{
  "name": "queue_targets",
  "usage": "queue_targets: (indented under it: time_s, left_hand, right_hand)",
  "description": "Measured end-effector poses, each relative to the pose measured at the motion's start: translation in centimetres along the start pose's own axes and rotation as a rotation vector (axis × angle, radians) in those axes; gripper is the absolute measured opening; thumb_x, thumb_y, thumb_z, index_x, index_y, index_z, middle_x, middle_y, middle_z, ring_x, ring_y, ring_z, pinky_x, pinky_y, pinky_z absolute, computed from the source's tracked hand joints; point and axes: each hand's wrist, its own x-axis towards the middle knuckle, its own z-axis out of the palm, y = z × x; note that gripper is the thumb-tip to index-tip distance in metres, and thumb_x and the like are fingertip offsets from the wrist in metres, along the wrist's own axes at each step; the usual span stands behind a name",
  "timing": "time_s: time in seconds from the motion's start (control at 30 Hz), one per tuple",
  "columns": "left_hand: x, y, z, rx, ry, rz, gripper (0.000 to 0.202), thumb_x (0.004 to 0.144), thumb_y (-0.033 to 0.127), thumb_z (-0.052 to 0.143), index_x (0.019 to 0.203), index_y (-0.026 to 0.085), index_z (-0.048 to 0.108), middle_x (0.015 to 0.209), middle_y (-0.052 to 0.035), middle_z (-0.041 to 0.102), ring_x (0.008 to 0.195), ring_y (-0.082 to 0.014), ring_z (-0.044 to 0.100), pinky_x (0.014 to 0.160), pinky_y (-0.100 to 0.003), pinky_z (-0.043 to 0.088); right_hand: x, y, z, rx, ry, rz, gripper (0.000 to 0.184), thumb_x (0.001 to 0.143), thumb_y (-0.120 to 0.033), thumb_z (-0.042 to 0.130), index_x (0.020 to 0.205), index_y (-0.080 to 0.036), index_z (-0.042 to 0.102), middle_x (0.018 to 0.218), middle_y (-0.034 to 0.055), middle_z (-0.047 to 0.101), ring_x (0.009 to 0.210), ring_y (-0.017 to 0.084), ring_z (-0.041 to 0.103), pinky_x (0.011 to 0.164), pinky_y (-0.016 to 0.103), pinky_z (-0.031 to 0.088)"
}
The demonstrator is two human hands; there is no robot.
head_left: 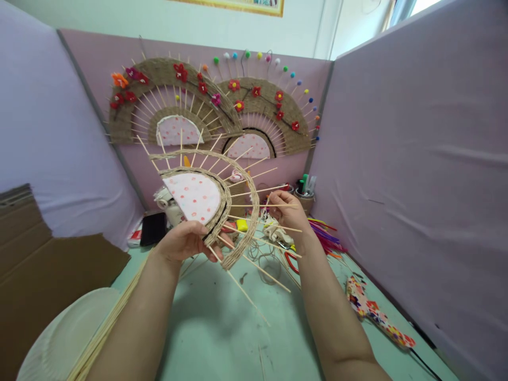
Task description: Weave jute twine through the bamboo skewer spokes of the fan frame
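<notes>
Held up above the table is a half-round fan point(257, 201) of thin wooden sticks woven with brown twine. Its flat centre is a white dotted cloth piece point(194, 197), edged with a black line. My left hand point(190, 242) grips the fan at its lower corner, thumb in front and fingers behind. At the fan's right side, my right hand point(286, 211) is closed in a pinch on a strand of twine point(265, 207), among the stick ends. Loose twine point(268, 264) lies in loops on the table below.
Two larger decorated fans point(146, 69) point(289, 100) hang on the back panel. A flower-patterned glue gun point(381, 315) lies at right, near colourful pipe cleaners point(327, 235) and red-handled scissors point(291, 262). At left are a white plate point(43, 338), a stick bundle point(115, 315) and cardboard point(75, 264).
</notes>
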Motion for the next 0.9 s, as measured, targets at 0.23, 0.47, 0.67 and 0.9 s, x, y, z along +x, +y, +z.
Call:
queue_targets:
  time_s: [0.23, 0.47, 0.67, 0.9]
  left_hand:
    - [-0.6, 0.2, -1.1, 0.035, 0.040, 0.014, 0.043, 0.075, 0.024, 0.048, 0.112, 0.008, 0.064, 0.087, -0.0156, 0.072, 0.062, -0.0233, 0.068, 0.052, -0.029, 0.054]
    - [-1.6, 0.7, -1.7, 0.099, 0.068, 0.015, 0.046, 0.075, 0.027, 0.048, 0.114, 0.008, 0.062, 0.077, -0.0136, 0.071, 0.058, -0.0233, 0.068, 0.048, -0.027, 0.052]
    - [-1.9, 0.8, -2.0, 0.123, 0.070, 0.007, 0.050, 0.076, 0.030, 0.049, 0.119, 0.005, 0.056, 0.073, -0.0153, 0.070, 0.050, -0.0229, 0.065, 0.042, -0.027, 0.050]
    - [-1.5, 0.6, -1.3, 0.096, 0.008, 0.038, 0.052, 0.072, 0.033, 0.052, 0.116, 0.006, 0.056, 0.068, -0.0132, 0.069, 0.047, -0.0233, 0.065, 0.038, -0.026, 0.048]
  right_hand:
    - [-0.6, -1.1, -0.3, -0.035, -0.101, 0.096, 0.033, 0.061, -0.039, 0.078, 0.065, -0.017, 0.054, 0.050, -0.0065, 0.046, 0.039, 0.002, 0.028, 0.040, 0.020, 0.017]
    - [-1.0, -2.8, -2.6, -0.007, -0.119, 0.125, 0.027, 0.063, -0.032, 0.078, 0.068, -0.016, 0.057, 0.047, -0.0086, 0.041, 0.038, 0.001, 0.022, 0.038, 0.017, 0.013]
    - [-1.2, -4.0, -4.0, 0.157, -0.077, -0.006, 0.018, 0.066, -0.026, 0.076, 0.073, -0.017, 0.062, 0.065, -0.0038, 0.063, 0.037, -0.001, 0.023, 0.034, 0.012, 0.018]
    - [-0.6, -3.3, -3.9, 0.327, -0.055, 0.015, 0.013, 0.070, -0.016, 0.073, 0.078, -0.019, 0.064, 0.069, -0.0038, 0.069, 0.035, -0.002, 0.034, 0.033, 0.007, 0.031]
